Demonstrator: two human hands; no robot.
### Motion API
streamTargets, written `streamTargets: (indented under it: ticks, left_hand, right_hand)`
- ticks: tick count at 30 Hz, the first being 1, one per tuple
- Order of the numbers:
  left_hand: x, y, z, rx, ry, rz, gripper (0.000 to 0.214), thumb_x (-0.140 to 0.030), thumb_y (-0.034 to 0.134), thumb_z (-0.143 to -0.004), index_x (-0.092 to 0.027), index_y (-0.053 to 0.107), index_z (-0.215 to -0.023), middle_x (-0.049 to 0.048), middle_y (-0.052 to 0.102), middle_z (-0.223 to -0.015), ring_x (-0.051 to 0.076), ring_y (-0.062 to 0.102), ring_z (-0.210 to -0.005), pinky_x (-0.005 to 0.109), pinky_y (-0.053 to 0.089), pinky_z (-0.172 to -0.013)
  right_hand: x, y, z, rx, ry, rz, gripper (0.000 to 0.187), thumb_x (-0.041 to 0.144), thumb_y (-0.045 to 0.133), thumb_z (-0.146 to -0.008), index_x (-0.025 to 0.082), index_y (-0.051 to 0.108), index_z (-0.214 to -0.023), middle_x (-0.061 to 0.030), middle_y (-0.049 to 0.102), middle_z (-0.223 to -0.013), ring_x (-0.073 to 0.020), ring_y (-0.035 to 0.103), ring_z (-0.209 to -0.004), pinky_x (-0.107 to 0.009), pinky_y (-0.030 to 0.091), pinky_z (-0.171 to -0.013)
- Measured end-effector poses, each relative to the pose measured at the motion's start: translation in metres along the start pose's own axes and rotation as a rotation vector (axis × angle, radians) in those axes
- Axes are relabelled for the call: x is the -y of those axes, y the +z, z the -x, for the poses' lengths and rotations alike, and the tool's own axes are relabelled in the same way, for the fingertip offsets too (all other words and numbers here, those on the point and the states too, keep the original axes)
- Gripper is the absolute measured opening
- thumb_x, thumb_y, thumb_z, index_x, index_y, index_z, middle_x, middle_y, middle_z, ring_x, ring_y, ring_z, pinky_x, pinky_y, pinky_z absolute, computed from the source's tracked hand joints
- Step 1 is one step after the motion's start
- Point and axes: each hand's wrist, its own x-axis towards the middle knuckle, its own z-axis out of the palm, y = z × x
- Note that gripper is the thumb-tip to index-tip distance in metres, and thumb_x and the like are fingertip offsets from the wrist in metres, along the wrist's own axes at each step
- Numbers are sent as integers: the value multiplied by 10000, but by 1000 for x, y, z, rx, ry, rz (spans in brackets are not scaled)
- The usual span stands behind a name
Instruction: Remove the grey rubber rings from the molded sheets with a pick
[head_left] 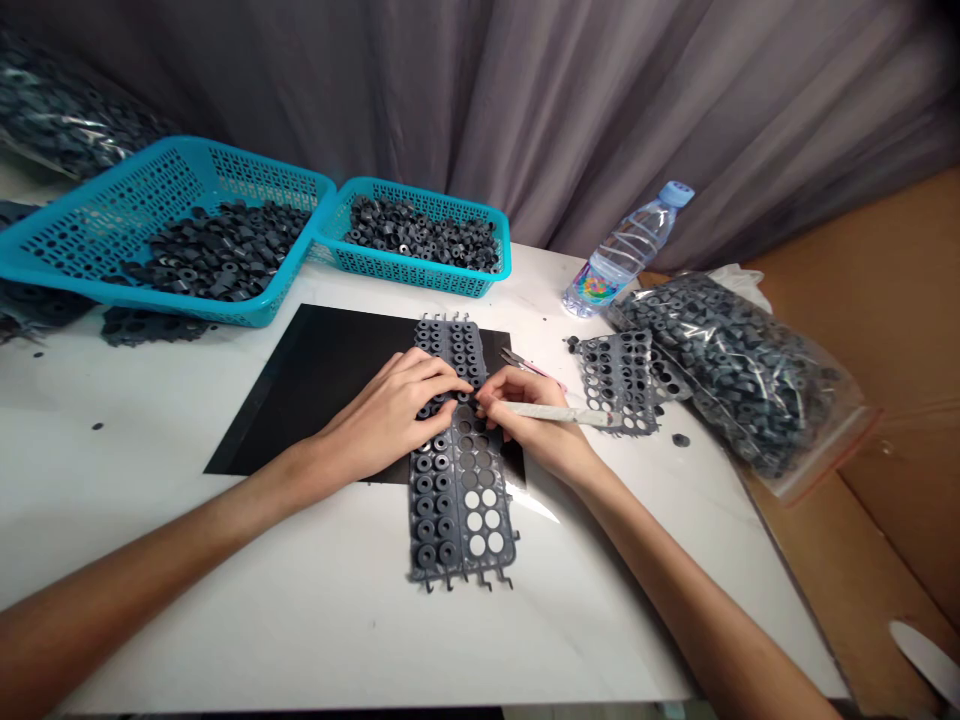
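So the grey rubber sheet (456,480) sits right under the grip, partly over a black mat (292,390) and partly over the white table (315,620). Left of the grip it's loaded with little rings (424,507), while the near part below the right hand (534,388) is just round holes (474,521). That hand has its fingers closed around a pale, wrapped stick (559,412), front end lost among the fingertips. The left hand (405,400) lies over the sheet, fingertips close beside the other hand's; can't tell if they're pinching a ring

Just past the right hand there's a small metal tool (517,358). Further right of the grip: a second sheet (616,375), then a clear bag (750,370) full of dark bits, with a water bottle (622,250) behind. Beyond the grip to the left are a big blue basket (247,312) and a smaller blue basket (412,275), side by side, both holding heaps of dark bits, and a grey curtain (360,90) hangs behind everything
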Motion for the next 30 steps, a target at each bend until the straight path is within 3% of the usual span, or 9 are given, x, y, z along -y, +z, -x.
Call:
streamTargets:
  ticks: [30]
  left_hand:
    - [0, 0, 1, 14, 2, -22, 235, -235, 569, -1041, -214, 709, -1229, 43, 709, -1207, 240, 574, -1154, 414, 395, -1001]
  right_hand:
    - [-1, 1, -1, -18, 5, -30, 28, 206, 633, -844, 190, 649, -861, -21, 703, -782, -135, 642, -655, -218, 454, -532]
